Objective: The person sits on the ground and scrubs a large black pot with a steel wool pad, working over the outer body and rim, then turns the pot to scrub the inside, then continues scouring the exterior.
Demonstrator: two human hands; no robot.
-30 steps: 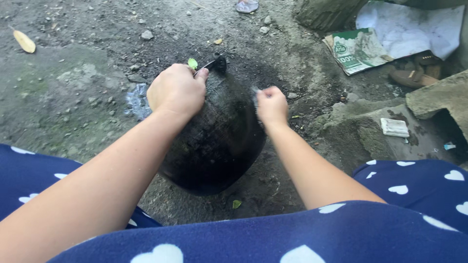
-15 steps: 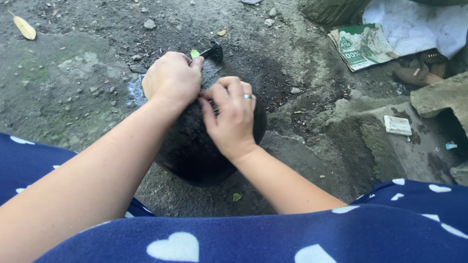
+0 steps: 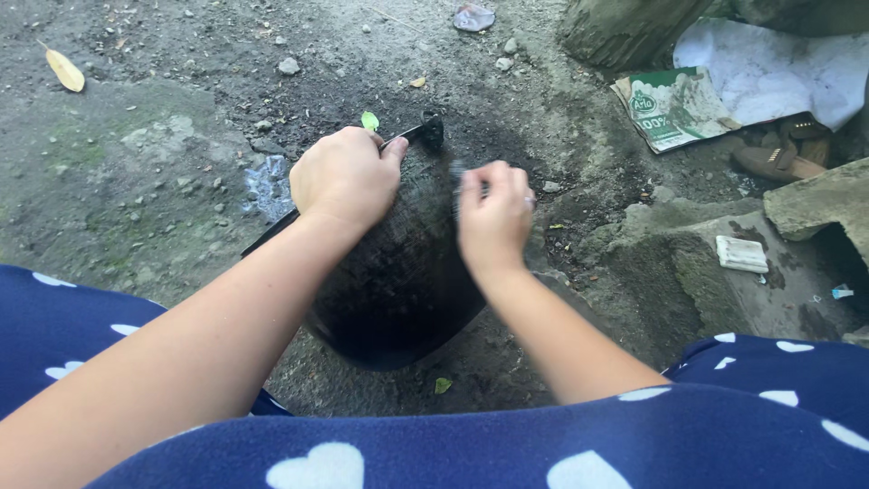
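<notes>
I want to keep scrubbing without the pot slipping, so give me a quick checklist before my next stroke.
1. Left hand braces the blackened pot near its handle: ok.
2. Right hand closed on a scrubber: cannot tell, blurred.
3. Pot lies upturned on the ground: ok.
4. Pot seated steadily: cannot tell.
5. Soot gone from the surface: not ok, it looks black.
6. Soap bar on the stone ledge, off to the right: ok.
</notes>
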